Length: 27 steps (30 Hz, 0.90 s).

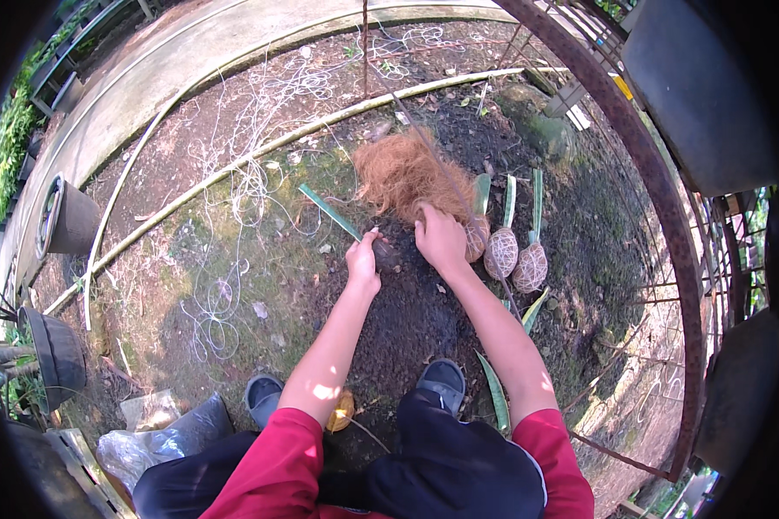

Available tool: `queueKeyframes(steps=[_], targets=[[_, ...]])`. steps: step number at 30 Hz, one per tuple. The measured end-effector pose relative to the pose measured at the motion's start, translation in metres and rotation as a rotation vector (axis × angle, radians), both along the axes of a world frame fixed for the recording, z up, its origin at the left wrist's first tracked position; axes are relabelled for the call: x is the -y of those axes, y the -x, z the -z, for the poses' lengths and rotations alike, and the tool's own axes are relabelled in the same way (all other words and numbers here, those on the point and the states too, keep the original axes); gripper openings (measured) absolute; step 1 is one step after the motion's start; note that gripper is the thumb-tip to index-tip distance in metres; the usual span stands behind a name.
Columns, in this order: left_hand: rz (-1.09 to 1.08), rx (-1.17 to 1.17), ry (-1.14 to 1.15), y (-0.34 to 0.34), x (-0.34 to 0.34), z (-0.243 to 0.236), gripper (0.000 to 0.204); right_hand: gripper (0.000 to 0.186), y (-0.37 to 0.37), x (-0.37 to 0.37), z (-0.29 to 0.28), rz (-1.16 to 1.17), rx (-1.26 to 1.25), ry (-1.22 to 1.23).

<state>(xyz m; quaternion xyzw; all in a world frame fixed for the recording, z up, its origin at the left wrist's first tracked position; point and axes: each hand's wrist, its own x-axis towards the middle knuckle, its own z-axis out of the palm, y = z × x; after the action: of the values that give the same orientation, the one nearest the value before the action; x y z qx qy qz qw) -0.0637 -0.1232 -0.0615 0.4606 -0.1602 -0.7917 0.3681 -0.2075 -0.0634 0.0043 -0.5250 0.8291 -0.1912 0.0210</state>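
Observation:
My left hand [363, 259] is closed around the lower end of an upright-cut green leaf [329, 210], which tilts up to the left. A dark clump of soil [388, 253] shows just beside those fingers. At the near edge of a loose brown heap of coconut fibre [407, 173], my right hand [440, 238] has its fingers curled into the strands; the fingertips are partly hidden. Right of that hand lie a pale string-wrapped fibre ball [501, 253] and another wrapped ball [531, 268], each with a leaf sticking out. A third ball [476, 240] is partly covered by my right hand.
White string [251, 177] lies tangled over the ground at left. A long pale pole [320, 125] crosses behind the fibre. A rusty curved metal bar [658, 173] arches over the right side. Loose leaves [493, 394] lie by my right arm, and a plastic bag [160, 445] at lower left.

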Motion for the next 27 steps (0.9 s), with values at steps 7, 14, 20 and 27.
queueKeyframes(steps=[7,14,20,27], targets=[[-0.017,0.049,0.004,0.008,0.009,-0.02,0.016,0.047,-0.004,0.074,-0.047,-0.144,-0.293,0.02],[0.013,0.31,0.154,0.027,0.019,-0.039,0.04,0.038,0.015,0.094,-0.021,-0.273,-0.307,-0.07],[0.325,0.911,0.637,0.01,0.037,-0.037,0.075,0.032,0.011,0.056,-0.02,-0.579,-0.176,0.245],[0.177,1.041,0.698,0.008,0.08,-0.027,0.054,0.074,-0.013,0.032,-0.018,0.061,0.154,0.203]])
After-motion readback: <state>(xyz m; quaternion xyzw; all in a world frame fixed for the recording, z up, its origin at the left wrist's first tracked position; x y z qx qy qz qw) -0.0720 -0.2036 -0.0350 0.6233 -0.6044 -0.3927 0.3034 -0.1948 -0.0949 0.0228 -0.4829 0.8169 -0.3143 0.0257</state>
